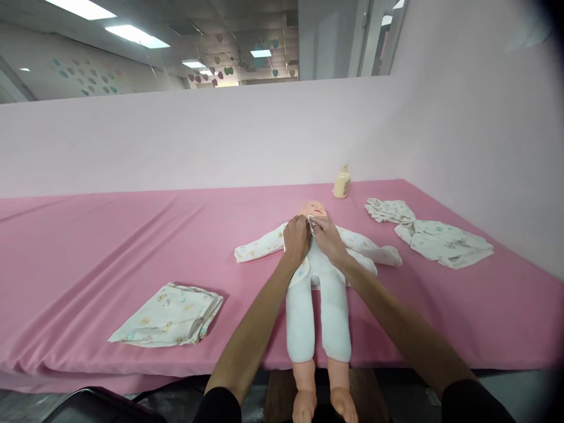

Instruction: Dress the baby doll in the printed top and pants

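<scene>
A baby doll [321,267] with a white cloth body lies face up, its feet hanging past the table's front edge. It wears a white printed baby shirt [259,244], both sleeves spread to the sides and the front parted over the belly. At the doll's neck, my left hand [297,236] is closed on the shirt's edge. Close beside it, my right hand [326,236] pinches the collar edge on the other side. Both hands partly hide the collar and the doll's chin.
A folded printed cloth [170,314] lies at the front left of the pink-covered table [110,252]. Further right are a small folded garment [390,210] and a larger one [445,242]. A cream pump bottle [342,182] stands by the back wall [198,141].
</scene>
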`<state>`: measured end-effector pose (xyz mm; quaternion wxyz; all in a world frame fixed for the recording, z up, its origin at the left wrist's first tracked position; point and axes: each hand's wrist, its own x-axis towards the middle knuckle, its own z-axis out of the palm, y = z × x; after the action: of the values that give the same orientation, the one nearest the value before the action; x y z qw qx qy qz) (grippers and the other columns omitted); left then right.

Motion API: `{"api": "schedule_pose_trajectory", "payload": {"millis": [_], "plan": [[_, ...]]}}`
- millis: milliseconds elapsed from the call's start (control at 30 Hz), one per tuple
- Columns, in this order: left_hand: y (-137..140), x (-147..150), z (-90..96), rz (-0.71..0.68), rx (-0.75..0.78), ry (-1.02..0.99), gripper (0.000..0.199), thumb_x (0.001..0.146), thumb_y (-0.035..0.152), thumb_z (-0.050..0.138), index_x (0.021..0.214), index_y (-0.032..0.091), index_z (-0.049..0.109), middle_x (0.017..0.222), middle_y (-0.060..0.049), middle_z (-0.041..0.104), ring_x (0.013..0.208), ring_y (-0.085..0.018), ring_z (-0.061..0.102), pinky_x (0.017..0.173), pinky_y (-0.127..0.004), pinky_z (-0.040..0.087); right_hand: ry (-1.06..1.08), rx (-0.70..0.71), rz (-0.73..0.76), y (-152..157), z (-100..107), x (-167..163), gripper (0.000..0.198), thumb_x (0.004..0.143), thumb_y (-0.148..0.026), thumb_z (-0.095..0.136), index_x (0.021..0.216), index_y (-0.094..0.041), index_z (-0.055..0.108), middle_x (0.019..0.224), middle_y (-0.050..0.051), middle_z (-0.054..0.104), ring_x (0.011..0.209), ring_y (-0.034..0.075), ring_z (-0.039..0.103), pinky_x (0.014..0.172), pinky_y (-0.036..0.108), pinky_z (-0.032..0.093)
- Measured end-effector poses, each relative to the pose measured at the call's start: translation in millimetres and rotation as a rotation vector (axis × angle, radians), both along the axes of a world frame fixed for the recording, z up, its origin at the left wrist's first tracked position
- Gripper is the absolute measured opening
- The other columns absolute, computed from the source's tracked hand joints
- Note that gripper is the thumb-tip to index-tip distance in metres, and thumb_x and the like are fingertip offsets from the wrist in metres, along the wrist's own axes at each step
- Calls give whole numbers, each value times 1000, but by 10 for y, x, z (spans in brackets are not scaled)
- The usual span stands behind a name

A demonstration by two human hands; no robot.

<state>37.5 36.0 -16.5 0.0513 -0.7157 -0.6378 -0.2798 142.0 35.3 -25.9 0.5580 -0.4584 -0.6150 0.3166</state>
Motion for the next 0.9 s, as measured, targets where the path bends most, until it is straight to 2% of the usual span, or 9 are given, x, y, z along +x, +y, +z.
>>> {"api": "schedule_pose_trajectory", "payload": {"millis": [67,167,267,367,467,567,733,900], "plan": [[-1,3,0,7,6,-8,19,97,18,41,94,18,59,96,-9,66,88,-22,62,68,-31,38,23,-41,19,-5,12,15,21,83,-21,49,94,-21,67,120,6,64,116,19,54,104,33,39],[-6,9,0,16,13,7,17,97,17,42,96,17,59,96,-10,66,89,-22,62,68,-30,37,81,-116,92,-27,54,46,12,80,-24,51,78,-20,63,95,3,67,100,18,59,92,30,45],[-7,18,1,22,7,37,18,98,18,42,97,17,59,97,-10,66,89,-22,62,67,-30,37,223,-232,196,-49,101,66,9,76,-26,56,69,-20,56,77,0,62,84,16,58,82,26,47],[3,27,-1,14,14,78,20,99,18,40,96,17,60,99,-10,65,91,-22,61,68,-31,39,386,-321,257,-55,146,65,5,72,-21,60,69,-20,55,74,0,61,79,15,58,79,25,48],[15,30,-9,-3,35,110,19,98,16,41,96,17,60,100,-10,65,95,-22,60,69,-30,40,463,-367,232,-47,189,65,8,71,-13,60,68,-20,55,74,1,62,79,15,59,79,25,50],[18,25,-13,-11,57,126,16,97,15,44,98,17,60,101,-10,65,99,-22,59,69,-30,40,451,-396,161,-37,226,89,15,74,-12,59,64,-20,52,69,0,59,74,13,59,75,23,50],[1,17,-12,0,84,158,16,95,12,45,98,17,60,99,-7,64,97,-21,60,65,-30,40,351,-451,80,22,305,137,21,75,-21,70,61,-17,55,61,-1,55,61,11,55,59,21,47],[-5,16,-19,4,68,179,18,96,11,44,101,18,60,100,-6,64,98,-20,59,67,-30,42,188,-520,67,151,439,134,27,73,-18,72,58,-17,50,48,-5,45,44,6,40,40,19,29]]}}
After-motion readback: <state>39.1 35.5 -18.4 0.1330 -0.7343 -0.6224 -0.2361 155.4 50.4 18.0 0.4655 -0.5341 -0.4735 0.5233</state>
